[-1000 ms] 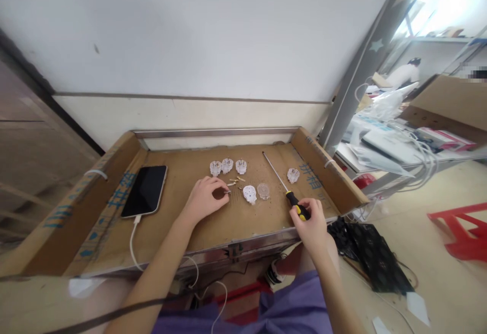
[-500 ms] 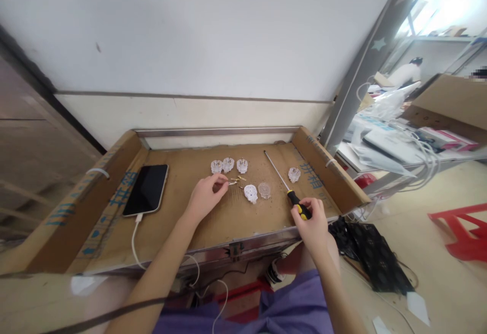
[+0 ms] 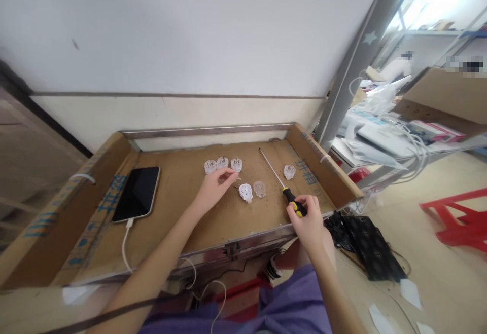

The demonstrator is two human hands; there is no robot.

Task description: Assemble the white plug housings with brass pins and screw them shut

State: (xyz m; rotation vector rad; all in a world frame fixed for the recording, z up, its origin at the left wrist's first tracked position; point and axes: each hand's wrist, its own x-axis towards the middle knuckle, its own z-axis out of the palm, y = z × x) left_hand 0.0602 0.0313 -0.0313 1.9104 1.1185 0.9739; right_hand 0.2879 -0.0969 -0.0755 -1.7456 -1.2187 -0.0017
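My right hand (image 3: 307,220) grips the black-and-yellow handle of a screwdriver (image 3: 287,192), whose long shaft points away to the back left. My left hand (image 3: 215,190) is over the middle of the cardboard, thumb and fingertips pinched together; whatever small piece they hold is too small to make out. Some small metal parts (image 3: 239,178) lie by those fingertips, partly hidden. Just right of them sit a white plug body (image 3: 245,192) and a clear plastic cover (image 3: 259,189). Behind the left hand stand three clear plugs (image 3: 222,162), pins up. Another clear plug (image 3: 289,172) sits right of the screwdriver shaft.
A phone (image 3: 137,193) with a white charging cable (image 3: 125,245) lies at the left of the cardboard-lined tray (image 3: 182,232). Raised cardboard sides (image 3: 323,169) edge it. To the right are a cluttered table (image 3: 375,136), a red stool (image 3: 456,217) and another person (image 3: 397,68).
My left hand has moved slightly right and away from me, over the small metal parts. My right hand stays on the screwdriver. The whole view has shifted a little.
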